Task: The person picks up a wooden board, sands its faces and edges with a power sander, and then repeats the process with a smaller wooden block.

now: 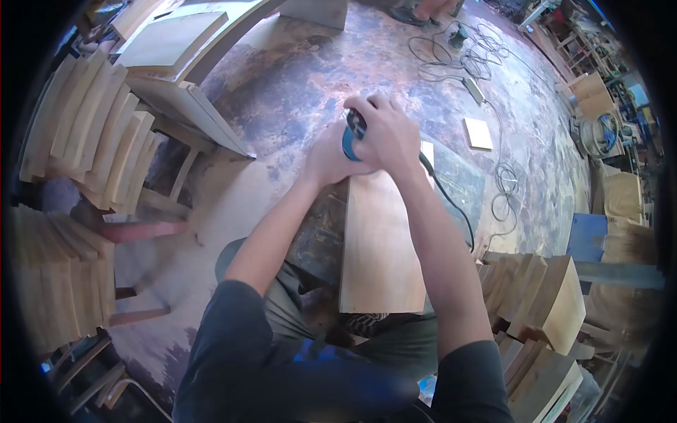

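A blue-and-black corded power tool [348, 144], shaped like a hand sander, is at the far end of a pale wooden board [381, 243]. My right hand [390, 134] is closed around its top and right side. Against its left side, my left hand [326, 154] grips low, with its fingers partly hidden. The tool's underside is out of sight behind my hands. Its black cord [451, 201] trails down on the right of the board. Lengthwise in front of me, the board reaches back to my knees.
Stacks of wooden boards stand at left [88, 127] and at lower right [539, 296]. A small pale wood piece [478, 134] lies on the stained floor [282, 84], near coiled cables [462, 60] and a power strip [474, 90]. Another person's foot [409, 15] shows at the top.
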A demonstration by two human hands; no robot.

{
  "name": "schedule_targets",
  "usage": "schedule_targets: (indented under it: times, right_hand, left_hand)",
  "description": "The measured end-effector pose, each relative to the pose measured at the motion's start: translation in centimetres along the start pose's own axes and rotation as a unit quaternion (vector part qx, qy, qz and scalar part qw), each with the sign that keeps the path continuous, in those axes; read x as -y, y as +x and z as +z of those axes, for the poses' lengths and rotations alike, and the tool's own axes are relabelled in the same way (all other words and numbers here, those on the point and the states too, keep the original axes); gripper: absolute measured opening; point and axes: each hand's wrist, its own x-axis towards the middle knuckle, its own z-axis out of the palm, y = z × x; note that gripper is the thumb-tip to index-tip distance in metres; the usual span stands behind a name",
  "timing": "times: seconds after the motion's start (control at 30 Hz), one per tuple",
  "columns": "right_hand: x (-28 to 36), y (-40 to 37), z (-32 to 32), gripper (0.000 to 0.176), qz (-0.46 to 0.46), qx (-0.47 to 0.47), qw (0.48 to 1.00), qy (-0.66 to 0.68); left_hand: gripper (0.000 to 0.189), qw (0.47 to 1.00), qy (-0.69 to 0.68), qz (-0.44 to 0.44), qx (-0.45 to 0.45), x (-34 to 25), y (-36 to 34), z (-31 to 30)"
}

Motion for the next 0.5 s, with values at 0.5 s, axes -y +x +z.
schedule_targets:
  times: [0.5]
  right_hand:
    - [-8.5,3.6,-0.6,0.048,0.07,0.008,0.998,-0.007]
  left_hand:
    - [0.098,0.996,0.052,-0.036,0.065,-1.7,7.8,5.0]
